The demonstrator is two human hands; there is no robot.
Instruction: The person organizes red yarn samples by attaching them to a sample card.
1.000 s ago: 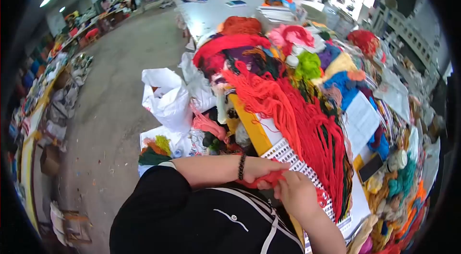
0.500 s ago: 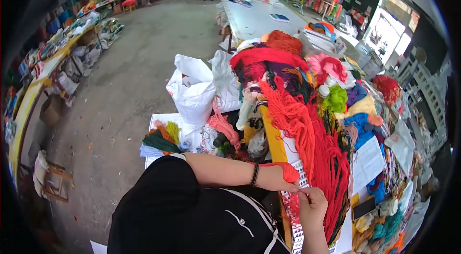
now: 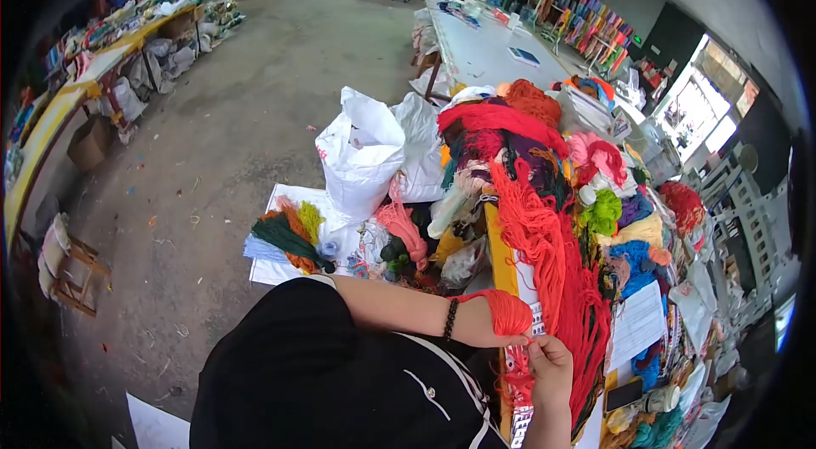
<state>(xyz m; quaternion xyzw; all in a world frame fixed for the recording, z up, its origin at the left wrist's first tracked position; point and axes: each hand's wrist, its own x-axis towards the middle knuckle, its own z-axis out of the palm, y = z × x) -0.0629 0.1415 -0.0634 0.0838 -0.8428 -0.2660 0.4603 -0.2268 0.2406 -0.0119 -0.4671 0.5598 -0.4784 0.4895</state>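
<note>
My left hand [image 3: 481, 328], a dark bead bracelet at its wrist, is closed with a coral-red bundle of yarn [image 3: 509, 314] wound over its fingers. Close against it, my right hand [image 3: 552, 361] has thumb and forefinger pinched together by the bundle's lower edge. What lies in that pinch is too small to make out. Just beyond both hands, long loose red yarn strands [image 3: 578, 313] run along the table. A brighter coral-red hank [image 3: 529, 224] lies beside them.
A white sack [image 3: 361, 160] stands left of the yarn heap. Farther right are a written paper sheet [image 3: 637, 326], a dark phone [image 3: 625, 395] and several coloured hanks. A wooden stool [image 3: 76, 266] stands at left; people are at the far tables.
The view has turned and tipped slightly, shifting the heap and sack. More of the coral-red bundle on my left hand now shows. Both hands stay close together.
</note>
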